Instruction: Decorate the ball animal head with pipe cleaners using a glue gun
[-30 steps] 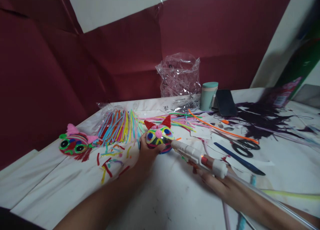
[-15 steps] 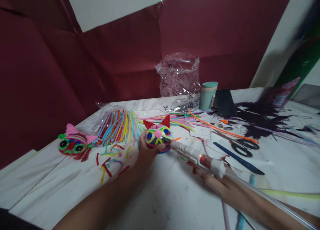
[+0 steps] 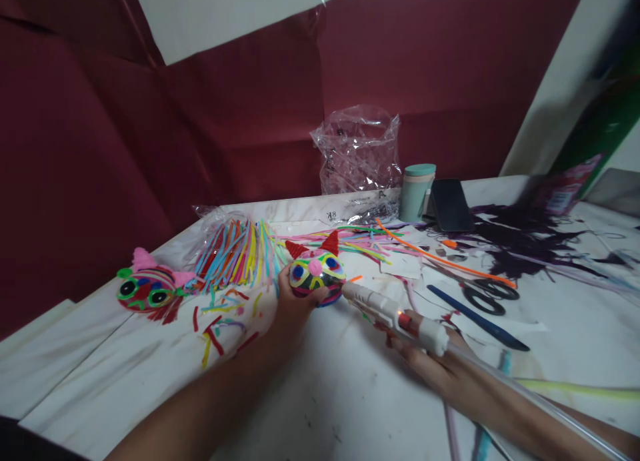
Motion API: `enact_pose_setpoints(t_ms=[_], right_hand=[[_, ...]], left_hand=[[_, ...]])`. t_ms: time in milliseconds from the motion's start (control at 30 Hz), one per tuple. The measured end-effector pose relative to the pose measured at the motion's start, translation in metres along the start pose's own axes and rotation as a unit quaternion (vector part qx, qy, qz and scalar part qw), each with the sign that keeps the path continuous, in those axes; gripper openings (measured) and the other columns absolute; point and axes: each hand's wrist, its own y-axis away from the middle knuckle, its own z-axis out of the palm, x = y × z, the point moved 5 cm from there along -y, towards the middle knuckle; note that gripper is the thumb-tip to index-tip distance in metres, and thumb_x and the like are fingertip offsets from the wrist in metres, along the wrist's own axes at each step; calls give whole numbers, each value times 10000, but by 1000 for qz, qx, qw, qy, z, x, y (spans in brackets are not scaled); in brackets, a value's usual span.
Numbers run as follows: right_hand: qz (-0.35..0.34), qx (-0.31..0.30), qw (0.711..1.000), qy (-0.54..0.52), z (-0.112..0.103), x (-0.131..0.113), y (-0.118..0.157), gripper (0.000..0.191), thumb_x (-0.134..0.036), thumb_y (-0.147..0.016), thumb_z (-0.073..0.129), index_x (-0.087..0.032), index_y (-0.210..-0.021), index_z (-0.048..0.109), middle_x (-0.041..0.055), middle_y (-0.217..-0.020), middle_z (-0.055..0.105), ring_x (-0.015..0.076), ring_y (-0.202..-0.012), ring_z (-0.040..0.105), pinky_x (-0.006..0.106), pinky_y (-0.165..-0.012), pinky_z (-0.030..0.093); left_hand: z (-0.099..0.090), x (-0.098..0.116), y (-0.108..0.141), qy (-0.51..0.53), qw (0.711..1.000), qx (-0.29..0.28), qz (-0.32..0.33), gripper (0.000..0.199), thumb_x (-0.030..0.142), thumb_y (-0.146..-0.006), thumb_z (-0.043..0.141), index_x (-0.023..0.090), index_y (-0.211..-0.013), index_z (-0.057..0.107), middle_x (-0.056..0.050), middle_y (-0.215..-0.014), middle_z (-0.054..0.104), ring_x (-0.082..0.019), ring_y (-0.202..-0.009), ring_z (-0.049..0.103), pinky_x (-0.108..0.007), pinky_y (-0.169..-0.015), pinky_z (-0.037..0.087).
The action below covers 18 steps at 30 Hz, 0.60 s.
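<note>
My left hand [image 3: 296,302] grips a round animal-face ornament [image 3: 315,274] from its left and lower side, the thumb across its lower edge. The ornament has red pointed ears, blue eyes, a pink nose and yellow outlines of pipe cleaner. In my right hand [image 3: 420,351] is a white hot glue gun [image 3: 383,307] with a glowing orange light. Its nozzle points left, close against the ornament's right edge; whether they touch I cannot tell. A long clear glue stick [image 3: 540,402] runs out of the gun's back end over my right forearm.
At left lies a similar face with pink ears [image 3: 147,284], near cut pipe cleaner pieces [image 3: 215,337] and a pipe cleaner bundle [image 3: 237,254]. Scissors [image 3: 485,297] and a dark blue flat tool [image 3: 477,317] lie right. Behind stand a green jar [image 3: 417,193] and a phone [image 3: 451,205].
The ornament and my left hand have shifted very slightly left. The glue gun stays almost in the same place, its nozzle still by the ornament's right edge.
</note>
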Motion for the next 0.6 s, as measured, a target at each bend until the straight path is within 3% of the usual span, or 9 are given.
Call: enact_pose_setpoints(t_ms=[600], right_hand=[[15, -5, 1000, -8, -3, -3, -1, 202, -269, -803, 382, -203, -784, 572, 36, -684, 626, 206, -689, 616, 270, -575, 499]], left_hand=[[-2, -1, -2, -20, 1000, 4, 12, 831, 220, -447, 827, 222, -1165, 409, -53, -1071, 588, -203, -948, 590, -323, -820, 480]])
